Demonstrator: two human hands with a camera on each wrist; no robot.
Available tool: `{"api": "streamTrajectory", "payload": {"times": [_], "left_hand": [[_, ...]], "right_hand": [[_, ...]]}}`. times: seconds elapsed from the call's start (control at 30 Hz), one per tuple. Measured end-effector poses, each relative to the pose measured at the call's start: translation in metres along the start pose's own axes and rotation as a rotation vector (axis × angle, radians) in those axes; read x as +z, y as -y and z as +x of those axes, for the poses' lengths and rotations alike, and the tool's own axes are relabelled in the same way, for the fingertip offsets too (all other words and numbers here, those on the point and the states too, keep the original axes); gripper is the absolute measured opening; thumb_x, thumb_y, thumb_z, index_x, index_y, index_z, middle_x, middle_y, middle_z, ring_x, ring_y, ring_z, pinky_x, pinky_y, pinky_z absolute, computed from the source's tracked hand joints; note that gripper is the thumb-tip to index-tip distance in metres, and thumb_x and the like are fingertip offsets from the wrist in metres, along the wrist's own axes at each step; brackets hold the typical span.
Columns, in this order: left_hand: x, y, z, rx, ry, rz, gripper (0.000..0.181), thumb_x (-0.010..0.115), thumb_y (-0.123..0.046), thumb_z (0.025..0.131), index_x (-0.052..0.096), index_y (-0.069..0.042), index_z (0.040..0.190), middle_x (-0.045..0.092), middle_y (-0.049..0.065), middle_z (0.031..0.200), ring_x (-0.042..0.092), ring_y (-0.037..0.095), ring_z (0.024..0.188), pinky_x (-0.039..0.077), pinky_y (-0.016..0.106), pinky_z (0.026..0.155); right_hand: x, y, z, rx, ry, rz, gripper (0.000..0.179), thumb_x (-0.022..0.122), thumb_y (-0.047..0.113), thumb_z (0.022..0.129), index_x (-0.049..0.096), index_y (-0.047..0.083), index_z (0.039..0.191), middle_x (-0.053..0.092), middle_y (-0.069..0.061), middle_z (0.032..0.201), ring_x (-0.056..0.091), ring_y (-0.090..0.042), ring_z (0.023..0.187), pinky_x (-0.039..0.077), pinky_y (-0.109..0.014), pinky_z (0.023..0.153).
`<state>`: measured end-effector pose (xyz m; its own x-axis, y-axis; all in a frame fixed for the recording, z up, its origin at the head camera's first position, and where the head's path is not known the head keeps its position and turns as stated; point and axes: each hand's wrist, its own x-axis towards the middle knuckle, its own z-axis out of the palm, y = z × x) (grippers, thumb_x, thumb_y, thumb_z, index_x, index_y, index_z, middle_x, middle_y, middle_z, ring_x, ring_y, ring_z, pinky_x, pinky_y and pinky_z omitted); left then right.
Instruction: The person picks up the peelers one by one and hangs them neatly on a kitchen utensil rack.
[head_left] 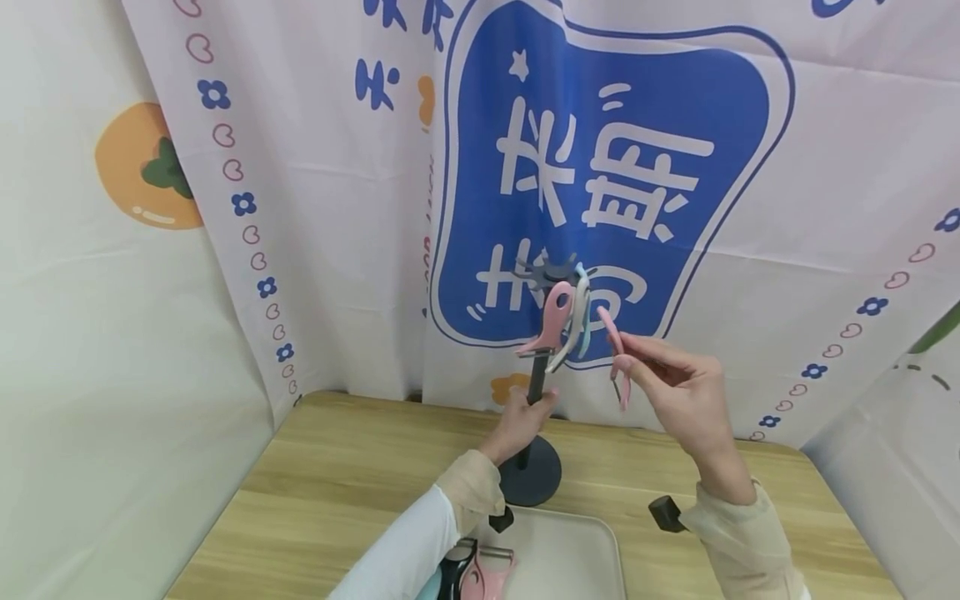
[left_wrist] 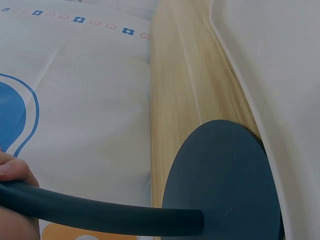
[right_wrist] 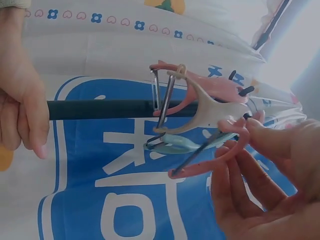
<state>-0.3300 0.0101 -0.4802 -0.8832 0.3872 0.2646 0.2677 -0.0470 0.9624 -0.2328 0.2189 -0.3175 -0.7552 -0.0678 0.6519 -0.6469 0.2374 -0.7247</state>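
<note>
My left hand (head_left: 520, 421) grips the pole (head_left: 537, 379) of a dark stand. From the stand's hooked top (head_left: 550, 270) hang a pink peeler (head_left: 557, 310), a cream peeler (head_left: 575, 321) and a light blue peeler (right_wrist: 175, 145). Just right of these, my right hand (head_left: 682, 396) pinches another pink peeler (right_wrist: 207, 166) between thumb and fingers, its blade end pointing down in the head view. In the right wrist view that peeler's handle end is close to the hooks and overlaps the light blue one. The stand's round base (left_wrist: 220, 170) rests on the wooden table.
A pale tray (head_left: 581, 550) lies in front of the base, close to its edge. In it are a black peeler (head_left: 452, 579) and a pink peeler (head_left: 491, 575), with something light blue partly behind the left sleeve. Behind the table (head_left: 337, 467) hangs a printed curtain (head_left: 360, 250).
</note>
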Motion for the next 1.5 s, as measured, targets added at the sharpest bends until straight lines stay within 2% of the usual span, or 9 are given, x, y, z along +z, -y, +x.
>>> {"api": "streamTrajectory", "payload": {"times": [0.17, 0.43, 0.6, 0.73, 0.83, 0.97, 1.2, 1.43, 1.5], "left_hand": [[0.001, 0.0, 0.0, 0.009, 0.0, -0.006, 0.055, 0.054, -0.032, 0.114, 0.043, -0.011, 0.064, 0.034, -0.008, 0.055, 0.028, 0.009, 0.048, 0.026, 0.026, 0.051], [0.001, 0.0, 0.0, 0.023, 0.002, 0.0, 0.053, 0.053, -0.029, 0.114, 0.043, -0.013, 0.064, 0.034, -0.007, 0.055, 0.028, 0.01, 0.048, 0.026, 0.026, 0.051], [0.0, 0.0, 0.0, 0.031, -0.002, -0.002, 0.052, 0.052, -0.026, 0.114, 0.043, -0.012, 0.064, 0.034, -0.007, 0.055, 0.028, 0.01, 0.048, 0.026, 0.026, 0.051], [-0.001, -0.001, -0.001, 0.025, -0.002, 0.002, 0.051, 0.052, -0.026, 0.114, 0.043, -0.012, 0.065, 0.034, -0.007, 0.055, 0.028, 0.01, 0.049, 0.026, 0.026, 0.051], [-0.001, -0.001, -0.001, 0.021, -0.017, 0.002, 0.051, 0.054, -0.026, 0.113, 0.043, -0.011, 0.065, 0.034, -0.007, 0.055, 0.027, 0.01, 0.049, 0.025, 0.026, 0.051], [0.0, 0.0, 0.0, 0.021, -0.025, 0.008, 0.051, 0.054, -0.026, 0.113, 0.043, -0.012, 0.066, 0.034, -0.007, 0.055, 0.027, 0.01, 0.048, 0.025, 0.026, 0.051], [0.002, -0.002, -0.003, 0.002, -0.027, 0.016, 0.049, 0.054, -0.025, 0.113, 0.045, -0.014, 0.067, 0.035, -0.008, 0.056, 0.028, 0.01, 0.048, 0.026, 0.026, 0.05], [0.0, -0.002, -0.003, 0.009, -0.025, 0.036, 0.05, 0.053, -0.027, 0.113, 0.044, -0.013, 0.066, 0.035, -0.008, 0.055, 0.027, 0.01, 0.048, 0.025, 0.026, 0.049], [0.001, -0.002, -0.002, 0.004, -0.021, 0.041, 0.051, 0.053, -0.029, 0.113, 0.044, -0.013, 0.066, 0.034, -0.008, 0.055, 0.027, 0.01, 0.048, 0.025, 0.027, 0.049]], "right_hand": [[0.0, -0.008, 0.01, 0.03, -0.048, 0.084, 0.028, 0.073, -0.005, 0.097, 0.074, -0.008, 0.125, 0.081, 0.003, 0.114, 0.078, -0.01, 0.099, 0.059, -0.022, 0.09], [0.003, -0.019, 0.03, 0.121, -0.106, 0.171, 0.032, 0.07, 0.011, 0.104, 0.071, -0.001, 0.134, 0.082, 0.002, 0.115, 0.078, -0.014, 0.104, 0.058, -0.02, 0.093], [0.009, -0.023, 0.041, 0.141, -0.129, 0.278, 0.033, 0.07, 0.01, 0.104, 0.07, -0.003, 0.135, 0.082, -0.004, 0.115, 0.078, -0.018, 0.103, 0.058, -0.018, 0.078], [0.016, -0.029, 0.05, 0.147, -0.146, 0.345, 0.033, 0.069, 0.01, 0.104, 0.07, -0.003, 0.135, 0.081, -0.004, 0.115, 0.077, -0.016, 0.099, 0.05, -0.015, 0.061], [0.023, -0.035, 0.059, 0.154, -0.147, 0.438, 0.034, 0.069, 0.012, 0.104, 0.07, -0.002, 0.135, 0.08, -0.004, 0.118, 0.074, -0.015, 0.091, 0.044, -0.016, 0.056], [0.031, -0.042, 0.067, 0.184, -0.149, 0.526, 0.034, 0.069, 0.016, 0.104, 0.072, 0.004, 0.135, 0.078, -0.002, 0.118, 0.063, -0.013, 0.081, 0.042, -0.016, 0.059], [0.043, -0.048, 0.07, 0.218, -0.157, 0.537, 0.029, 0.068, 0.017, 0.105, 0.076, 0.012, 0.132, 0.072, 0.003, 0.107, 0.047, -0.01, 0.069, 0.041, -0.017, 0.063], [0.05, -0.05, 0.073, 0.246, -0.146, 0.585, 0.032, 0.068, 0.022, 0.104, 0.074, 0.012, 0.134, 0.071, 0.002, 0.112, 0.055, -0.013, 0.085, 0.046, -0.019, 0.075], [0.051, -0.051, 0.073, 0.254, -0.143, 0.603, 0.031, 0.068, 0.022, 0.104, 0.075, 0.014, 0.134, 0.069, 0.002, 0.109, 0.053, -0.012, 0.083, 0.044, -0.019, 0.072]]}}
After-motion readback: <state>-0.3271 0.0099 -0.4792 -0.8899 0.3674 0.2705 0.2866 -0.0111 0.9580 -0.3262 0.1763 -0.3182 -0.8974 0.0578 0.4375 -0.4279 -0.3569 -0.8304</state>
